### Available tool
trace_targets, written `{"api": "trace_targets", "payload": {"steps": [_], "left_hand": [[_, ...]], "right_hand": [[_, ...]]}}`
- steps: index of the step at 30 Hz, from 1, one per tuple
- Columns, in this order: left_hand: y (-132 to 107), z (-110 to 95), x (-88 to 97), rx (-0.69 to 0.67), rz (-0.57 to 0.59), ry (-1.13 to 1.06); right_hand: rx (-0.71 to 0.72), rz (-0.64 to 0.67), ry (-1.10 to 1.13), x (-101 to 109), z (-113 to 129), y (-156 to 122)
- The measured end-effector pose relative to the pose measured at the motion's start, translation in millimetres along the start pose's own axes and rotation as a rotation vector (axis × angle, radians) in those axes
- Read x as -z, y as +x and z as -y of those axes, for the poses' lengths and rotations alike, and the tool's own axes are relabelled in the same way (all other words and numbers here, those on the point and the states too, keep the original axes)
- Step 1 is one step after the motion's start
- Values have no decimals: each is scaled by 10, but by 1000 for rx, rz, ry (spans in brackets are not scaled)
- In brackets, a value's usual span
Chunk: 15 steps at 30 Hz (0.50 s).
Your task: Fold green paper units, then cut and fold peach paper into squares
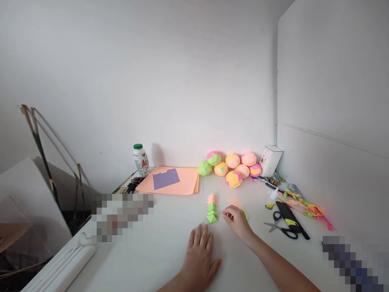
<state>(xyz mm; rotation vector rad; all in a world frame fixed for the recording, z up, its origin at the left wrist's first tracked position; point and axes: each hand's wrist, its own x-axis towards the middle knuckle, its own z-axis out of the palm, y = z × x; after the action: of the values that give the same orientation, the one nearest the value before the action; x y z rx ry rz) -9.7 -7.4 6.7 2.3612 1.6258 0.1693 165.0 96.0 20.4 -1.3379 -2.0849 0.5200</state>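
My left hand (199,252) spread flat; right hand (238,224) curled, grip unclear. Slip toward nine o'clock could scatter green-and-peach folded-paper pyramids (212,207).

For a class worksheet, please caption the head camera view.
Left hand flat on the white table, right hand beside a row of green and peach paper pyramids.

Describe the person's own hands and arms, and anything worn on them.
The left hand and right hand are ungloved, with no rings or bracelets visible. The forearms are bare as far as they show. No markings stand out; fingernail details are too small to tell.
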Motion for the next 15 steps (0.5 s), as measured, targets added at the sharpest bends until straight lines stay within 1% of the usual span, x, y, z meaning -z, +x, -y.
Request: {"api": "trace_targets", "payload": {"steps": [2, 3, 5, 7, 9, 12, 15], "left_hand": [[1, 8, -18, -6, -7, 8], [3, 13, -29, -7, -13, 12], [9, 29, -56, -7, -36, 19], [16, 47, -83, -15, -60, 28], [18, 61, -101, -38, -74, 43], [13, 73, -110, -62, -75, 74], [11, 90, -130, -70, -87, 97]], "right_hand": [[29, 14, -51, 185, -57, -102], [40, 41, -105, 259, -96, -168], [66, 118, -280, 342, -185, -308], [120, 138, -445, 331, -277, -427], [183, 79, -552, 256, -359, -500], [241, 11, -617, 133, -440, -535], [286, -17, -619, 88, -482, -534]]}}
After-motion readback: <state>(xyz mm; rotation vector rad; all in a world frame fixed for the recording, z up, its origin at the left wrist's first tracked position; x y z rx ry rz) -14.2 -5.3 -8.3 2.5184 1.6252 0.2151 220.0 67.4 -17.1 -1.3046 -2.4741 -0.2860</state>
